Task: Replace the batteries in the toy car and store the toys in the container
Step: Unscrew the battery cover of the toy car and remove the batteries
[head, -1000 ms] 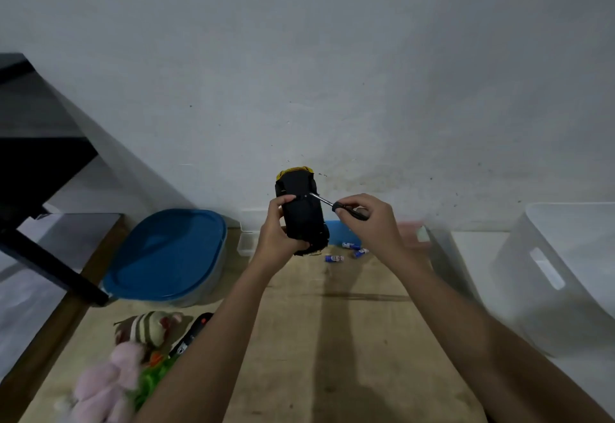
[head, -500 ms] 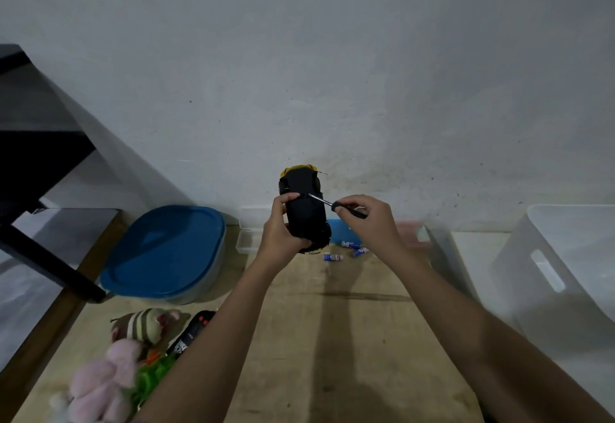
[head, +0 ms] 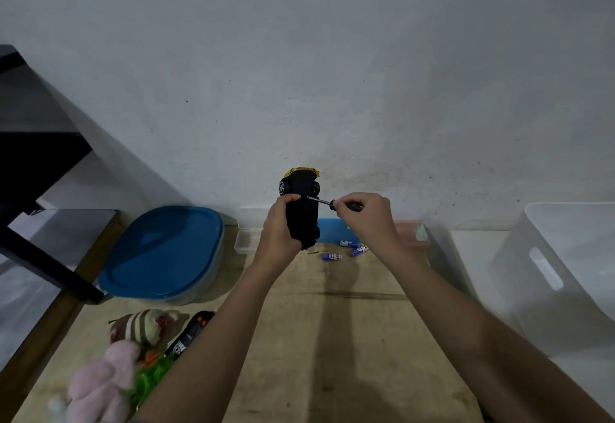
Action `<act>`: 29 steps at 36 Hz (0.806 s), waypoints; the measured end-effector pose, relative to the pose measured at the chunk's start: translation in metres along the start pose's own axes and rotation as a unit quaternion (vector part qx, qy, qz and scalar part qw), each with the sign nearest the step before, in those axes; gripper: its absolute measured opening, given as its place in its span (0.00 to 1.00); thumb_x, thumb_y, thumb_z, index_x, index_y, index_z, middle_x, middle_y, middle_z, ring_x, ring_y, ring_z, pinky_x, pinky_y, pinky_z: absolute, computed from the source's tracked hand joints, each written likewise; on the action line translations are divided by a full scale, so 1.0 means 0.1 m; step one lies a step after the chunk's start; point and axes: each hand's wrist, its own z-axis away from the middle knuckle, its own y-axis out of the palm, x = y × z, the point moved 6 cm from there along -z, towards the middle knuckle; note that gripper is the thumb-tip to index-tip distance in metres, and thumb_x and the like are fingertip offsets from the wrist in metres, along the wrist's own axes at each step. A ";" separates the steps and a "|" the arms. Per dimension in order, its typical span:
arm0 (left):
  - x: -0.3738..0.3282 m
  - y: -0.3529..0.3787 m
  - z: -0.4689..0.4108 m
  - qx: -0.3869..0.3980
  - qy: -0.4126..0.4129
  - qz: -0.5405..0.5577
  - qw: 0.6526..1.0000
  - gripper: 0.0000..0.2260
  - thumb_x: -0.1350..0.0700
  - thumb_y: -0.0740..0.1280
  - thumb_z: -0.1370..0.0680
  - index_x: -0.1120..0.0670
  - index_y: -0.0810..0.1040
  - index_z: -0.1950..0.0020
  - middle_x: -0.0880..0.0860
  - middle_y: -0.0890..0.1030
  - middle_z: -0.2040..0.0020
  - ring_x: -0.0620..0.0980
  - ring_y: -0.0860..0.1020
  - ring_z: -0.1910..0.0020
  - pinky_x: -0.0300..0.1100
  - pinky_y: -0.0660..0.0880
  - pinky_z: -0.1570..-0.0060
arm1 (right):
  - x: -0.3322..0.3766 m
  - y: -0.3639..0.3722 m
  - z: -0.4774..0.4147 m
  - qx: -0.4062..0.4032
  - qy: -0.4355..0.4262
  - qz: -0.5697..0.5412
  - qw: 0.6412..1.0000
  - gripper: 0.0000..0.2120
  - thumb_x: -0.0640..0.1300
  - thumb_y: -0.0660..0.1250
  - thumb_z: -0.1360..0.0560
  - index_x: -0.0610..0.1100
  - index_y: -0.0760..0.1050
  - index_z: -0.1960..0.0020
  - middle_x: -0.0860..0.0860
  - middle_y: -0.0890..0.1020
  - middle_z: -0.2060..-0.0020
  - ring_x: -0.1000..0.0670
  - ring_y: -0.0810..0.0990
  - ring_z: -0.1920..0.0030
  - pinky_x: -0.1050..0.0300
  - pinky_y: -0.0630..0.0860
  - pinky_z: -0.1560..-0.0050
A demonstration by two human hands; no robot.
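My left hand [head: 279, 226] grips a yellow toy car [head: 302, 204] held upright above the wooden table, its black underside facing me. My right hand [head: 366, 216] holds a small screwdriver [head: 321, 201] whose tip touches the car's underside near the upper wheels. Three blue batteries [head: 346, 250] lie on the table just beyond the hands. A container with a blue lid [head: 163, 251] stands at the left. Plush toys [head: 109, 369] and a black remote control [head: 191, 332] lie at the near left.
A large translucent white bin [head: 565, 276] stands at the right. Small clear and blue boxes [head: 248, 239] sit against the wall behind the car. A black desk frame [head: 43, 256] crosses the left side. The wooden table [head: 332, 339] runs between my arms.
The car and both hands stay almost in place. The view has shifted slightly; the screwdriver remains pressed to the underside.
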 end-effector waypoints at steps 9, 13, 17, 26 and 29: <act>0.00 0.02 0.00 0.007 0.007 -0.058 0.998 0.35 0.68 0.74 0.35 0.49 0.64 0.34 0.53 0.70 0.36 0.52 0.73 0.41 0.49 0.79 0.48 | 0.09 0.02 0.04 0.007 -0.008 0.032 0.999 0.05 0.40 0.68 0.27 0.39 0.82 0.56 0.47 0.82 0.64 0.55 0.79 0.67 0.62 0.79 0.62; -0.05 0.00 0.02 0.014 0.022 -0.074 0.997 0.35 0.69 0.74 0.34 0.51 0.64 0.33 0.54 0.69 0.35 0.53 0.72 0.40 0.48 0.78 0.47 | 0.00 -0.01 0.02 0.014 0.078 -0.035 0.996 0.06 0.40 0.67 0.25 0.38 0.80 0.56 0.45 0.81 0.67 0.59 0.75 0.79 0.68 0.74 0.76; -0.10 -0.02 0.04 0.023 0.025 -0.067 0.997 0.34 0.69 0.73 0.34 0.51 0.65 0.33 0.54 0.68 0.35 0.52 0.72 0.40 0.49 0.78 0.46 | -0.12 -0.01 0.03 0.039 0.184 -0.126 0.974 0.10 0.40 0.65 0.24 0.33 0.79 0.52 0.42 0.81 0.66 0.60 0.72 0.81 0.68 0.72 0.75; -0.15 0.00 0.07 0.021 0.034 -0.081 0.996 0.34 0.68 0.73 0.33 0.52 0.65 0.32 0.54 0.69 0.35 0.52 0.71 0.39 0.40 0.73 0.49 | -0.17 0.00 0.06 0.018 0.213 -0.133 0.968 0.10 0.42 0.68 0.26 0.34 0.79 0.52 0.44 0.82 0.67 0.60 0.75 0.78 0.70 0.74 0.73; -0.15 0.01 0.08 0.024 0.020 -0.083 0.996 0.34 0.68 0.74 0.33 0.51 0.65 0.33 0.54 0.69 0.35 0.52 0.72 0.39 0.43 0.75 0.47 | -0.07 -0.07 0.05 -0.019 0.156 -0.056 0.986 0.07 0.42 0.73 0.30 0.38 0.80 0.56 0.45 0.83 0.67 0.55 0.78 0.74 0.67 0.78 0.69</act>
